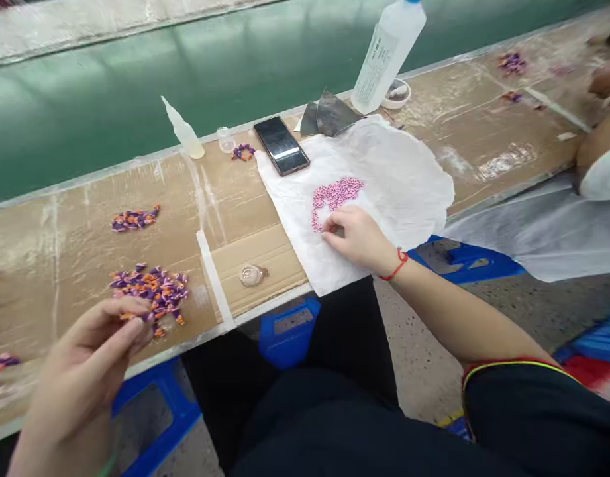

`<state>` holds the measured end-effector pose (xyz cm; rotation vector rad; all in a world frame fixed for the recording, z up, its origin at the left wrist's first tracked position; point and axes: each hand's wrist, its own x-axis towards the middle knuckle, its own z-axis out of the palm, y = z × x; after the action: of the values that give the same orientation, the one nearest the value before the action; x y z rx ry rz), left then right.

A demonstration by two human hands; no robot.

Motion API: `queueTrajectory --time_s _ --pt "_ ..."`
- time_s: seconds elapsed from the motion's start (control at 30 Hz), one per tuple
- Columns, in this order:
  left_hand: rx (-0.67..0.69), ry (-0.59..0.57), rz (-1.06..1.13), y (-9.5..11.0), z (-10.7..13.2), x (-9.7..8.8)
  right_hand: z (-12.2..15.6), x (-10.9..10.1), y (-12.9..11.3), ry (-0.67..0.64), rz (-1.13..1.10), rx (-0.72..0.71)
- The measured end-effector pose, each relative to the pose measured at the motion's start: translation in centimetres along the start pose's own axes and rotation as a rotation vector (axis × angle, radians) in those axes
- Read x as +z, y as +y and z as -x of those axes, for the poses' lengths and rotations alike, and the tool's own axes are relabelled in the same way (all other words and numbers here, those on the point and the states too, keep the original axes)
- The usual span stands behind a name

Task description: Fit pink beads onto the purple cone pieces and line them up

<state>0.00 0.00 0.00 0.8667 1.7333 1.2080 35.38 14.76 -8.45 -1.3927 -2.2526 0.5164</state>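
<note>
My left hand (93,361) hovers at the table's near edge with thumb and fingers pinched on a small purple-and-orange piece. Just beyond it lies a pile of purple and orange pieces (153,288). My right hand (357,235), with a red string at the wrist, rests on a white sheet (399,172). Its fingertips are pressed together at the near edge of a patch of tiny pink beads (334,195). What those fingertips hold, if anything, is too small to make out.
A second purple-orange pile (133,218), a small squeeze bottle (184,130), a black phone (281,144), a large white bottle (387,53) and a small round lid (251,275) sit on the cardboard-covered bench (76,265). Another person's arm (600,132) works at the right. Blue stools (289,331) stand below.
</note>
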Motion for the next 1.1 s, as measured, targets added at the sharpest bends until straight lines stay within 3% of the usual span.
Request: queueTrajectory --time_s 0.13,0.3,0.5,0.73,1.1 --pt "-0.068 -0.081 -0.021 -0.8 1.6 0.0 0.1 0.0 -0.1 0.037 -0.012 0.004" --pt "-0.025 -0.238 0.016 -2.4 2.5 0.3 0.1 0.0 -0.3 0.022 -0.052 -0.021" --pt "-0.079 -0.134 0.102 -2.9 3.9 1.9 0.1 0.4 -0.2 0.064 -0.062 -0.041" --pt "-0.014 -0.257 0.081 -4.6 3.4 0.6 -0.2 0.3 -0.2 0.062 -0.002 -0.125" --pt "-0.045 -0.200 0.161 -4.9 4.2 1.8 -0.6 -0.7 -0.3 -0.048 0.103 -0.185"
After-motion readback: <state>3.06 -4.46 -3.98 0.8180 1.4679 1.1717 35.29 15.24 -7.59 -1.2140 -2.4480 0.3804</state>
